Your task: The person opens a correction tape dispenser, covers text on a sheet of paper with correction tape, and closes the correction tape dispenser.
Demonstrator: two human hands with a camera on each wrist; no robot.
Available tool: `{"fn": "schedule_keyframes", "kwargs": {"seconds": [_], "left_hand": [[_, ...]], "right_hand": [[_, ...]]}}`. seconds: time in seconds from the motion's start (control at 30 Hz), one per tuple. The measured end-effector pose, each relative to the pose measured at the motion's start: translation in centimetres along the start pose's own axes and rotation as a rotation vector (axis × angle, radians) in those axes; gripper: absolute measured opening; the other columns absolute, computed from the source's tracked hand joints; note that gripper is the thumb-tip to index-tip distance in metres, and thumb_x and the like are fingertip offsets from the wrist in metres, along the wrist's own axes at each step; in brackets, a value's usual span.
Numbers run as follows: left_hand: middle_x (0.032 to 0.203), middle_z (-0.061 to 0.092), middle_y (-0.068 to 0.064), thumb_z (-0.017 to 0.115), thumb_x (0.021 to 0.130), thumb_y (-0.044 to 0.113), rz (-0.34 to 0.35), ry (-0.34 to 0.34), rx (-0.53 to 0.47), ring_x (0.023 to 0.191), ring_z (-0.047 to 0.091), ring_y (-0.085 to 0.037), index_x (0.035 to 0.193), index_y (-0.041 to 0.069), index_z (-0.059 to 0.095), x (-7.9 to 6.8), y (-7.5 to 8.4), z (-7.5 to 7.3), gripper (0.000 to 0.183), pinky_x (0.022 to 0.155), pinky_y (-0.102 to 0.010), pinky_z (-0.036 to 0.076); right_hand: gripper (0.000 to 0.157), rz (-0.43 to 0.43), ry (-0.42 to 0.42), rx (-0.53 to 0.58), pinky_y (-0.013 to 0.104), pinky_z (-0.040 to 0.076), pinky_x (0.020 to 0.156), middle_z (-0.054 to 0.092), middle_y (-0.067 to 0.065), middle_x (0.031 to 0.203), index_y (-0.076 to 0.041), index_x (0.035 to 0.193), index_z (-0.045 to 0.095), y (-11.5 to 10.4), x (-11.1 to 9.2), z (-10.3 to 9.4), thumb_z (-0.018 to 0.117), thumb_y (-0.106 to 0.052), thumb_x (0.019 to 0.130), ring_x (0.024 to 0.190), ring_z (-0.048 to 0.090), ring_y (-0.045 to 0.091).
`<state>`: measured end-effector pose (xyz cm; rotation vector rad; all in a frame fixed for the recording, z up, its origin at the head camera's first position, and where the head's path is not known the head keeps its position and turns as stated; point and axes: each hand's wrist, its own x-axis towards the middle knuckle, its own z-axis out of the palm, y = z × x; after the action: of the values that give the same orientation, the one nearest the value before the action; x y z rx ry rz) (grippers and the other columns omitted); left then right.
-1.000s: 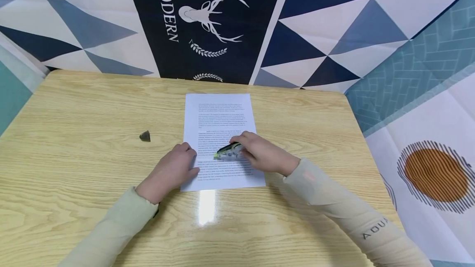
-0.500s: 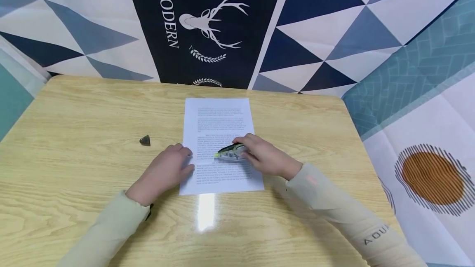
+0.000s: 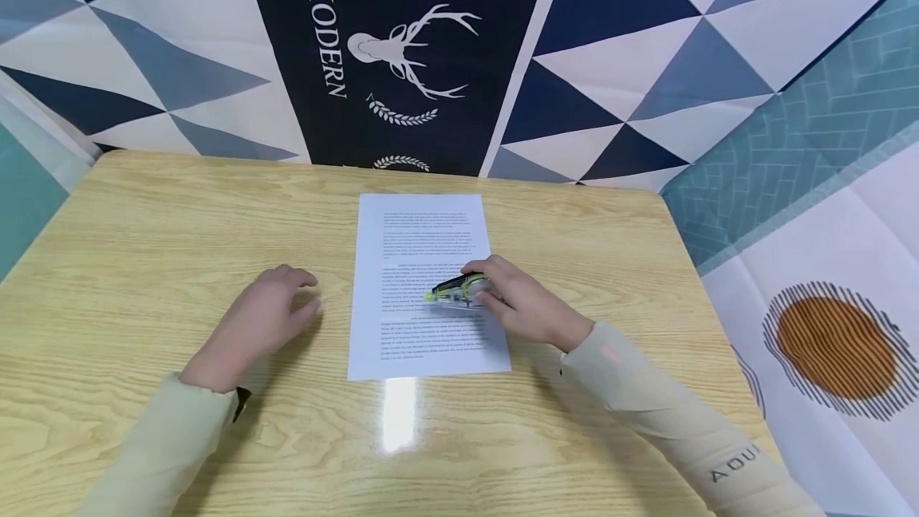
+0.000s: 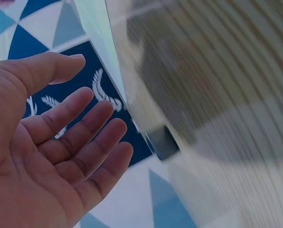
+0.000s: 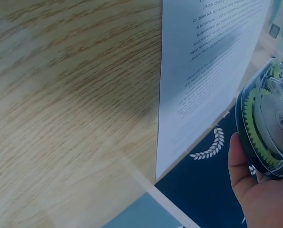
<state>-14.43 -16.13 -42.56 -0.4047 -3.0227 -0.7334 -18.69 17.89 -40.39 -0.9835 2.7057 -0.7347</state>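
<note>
My right hand [image 3: 531,305] grips a correction tape [image 3: 454,292] with a clear and black case. Its yellow-green tip points left, over the lower half of a printed sheet of paper [image 3: 369,278]. In the right wrist view, a green gear wheel shows inside the correction tape [image 5: 255,123]. My left hand [image 3: 251,321] hovers left of the paper, holding nothing, its fingers loosely bent. Near its fingertips in the left wrist view lies a small dark cap [image 4: 163,143] on the table. In the head view, the left hand hides that cap.
The wooden table [image 3: 610,238] runs back to a wall cloth [image 3: 402,134] with a deer head and triangles. A light glare [image 3: 399,413] falls on the tabletop below the paper. At the right hangs another cloth [image 3: 833,341] with a brown circle.
My left hand has come off the paper's left edge and moved left, over where the dark cap lay. The right hand and correction tape have shifted slightly right.
</note>
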Motion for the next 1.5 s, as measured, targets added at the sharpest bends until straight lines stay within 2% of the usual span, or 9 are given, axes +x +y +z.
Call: {"fn": "schedule_keyframes", "kwargs": {"seconds": [0.2,0.33,0.53,0.7,0.9,1.17,1.5], "left_hand": [[0.108,0.059,-0.028,0.06,0.088,0.013,-0.053,0.017,-0.004,0.096,0.057,-0.039,0.113,-0.008,0.057,-0.1,-2.0,-1.1,0.033,0.081,-0.051,0.047],[0.109,0.057,-0.03,0.061,0.087,0.013,-0.073,0.033,0.004,0.099,0.054,-0.042,0.114,-0.009,0.057,0.0,-3.0,-1.4,0.035,0.083,-0.053,0.045],[0.112,0.055,-0.03,0.06,0.088,0.015,-0.114,-0.004,-0.012,0.101,0.053,-0.043,0.12,-0.01,0.053,0.3,-4.0,-1.6,0.041,0.085,-0.055,0.044],[0.113,0.053,-0.031,0.059,0.088,0.015,-0.15,-0.036,-0.044,0.099,0.054,-0.041,0.122,-0.01,0.051,0.5,-4.3,-1.6,0.042,0.083,-0.054,0.044],[0.112,0.054,-0.032,0.06,0.087,0.016,-0.16,-0.061,-0.033,0.098,0.054,-0.041,0.122,-0.011,0.051,0.9,-4.7,-1.3,0.045,0.084,-0.054,0.044],[0.112,0.054,-0.033,0.059,0.088,0.015,-0.141,-0.073,-0.017,0.102,0.053,-0.045,0.12,-0.014,0.051,1.5,-4.9,-1.1,0.044,0.088,-0.056,0.042],[0.109,0.057,-0.032,0.061,0.087,0.013,-0.131,-0.086,0.007,0.103,0.054,-0.045,0.114,-0.013,0.055,2.1,-5.1,-0.7,0.038,0.089,-0.055,0.042]], "right_hand": [[0.034,0.005,0.024,0.016,0.036,0.043,0.083,0.054,0.008,0.119,-0.007,0.129,0.048,0.3,-0.3,0.0,0.049,-0.011,0.095,0.099,0.052,0.018],[0.034,0.014,0.029,0.023,0.035,0.042,0.081,0.055,0.007,0.117,-0.008,0.128,0.049,0.3,-0.5,0.1,0.049,-0.011,0.095,0.097,0.052,0.017],[0.033,0.014,0.041,0.01,0.035,0.042,0.082,0.056,0.007,0.117,-0.009,0.127,0.05,0.4,-0.8,0.1,0.049,-0.011,0.094,0.097,0.052,0.016],[0.033,0.02,0.049,0.004,0.035,0.042,0.083,0.056,0.006,0.117,-0.01,0.127,0.05,0.6,-1.1,0.0,0.05,-0.012,0.094,0.098,0.052,0.016],[0.033,0.031,0.048,0.012,0.035,0.042,0.083,0.056,0.006,0.117,-0.01,0.127,0.05,0.6,-1.2,0.0,0.051,-0.011,0.094,0.097,0.051,0.016],[0.033,0.035,0.046,0.0,0.036,0.043,0.086,0.056,0.006,0.118,-0.009,0.127,0.05,0.7,-1.2,0.2,0.049,-0.011,0.094,0.102,0.053,0.016],[0.033,0.039,0.057,-0.003,0.035,0.042,0.084,0.056,0.006,0.118,-0.009,0.126,0.05,0.8,-1.3,0.3,0.05,-0.011,0.094,0.1,0.052,0.016]]}}
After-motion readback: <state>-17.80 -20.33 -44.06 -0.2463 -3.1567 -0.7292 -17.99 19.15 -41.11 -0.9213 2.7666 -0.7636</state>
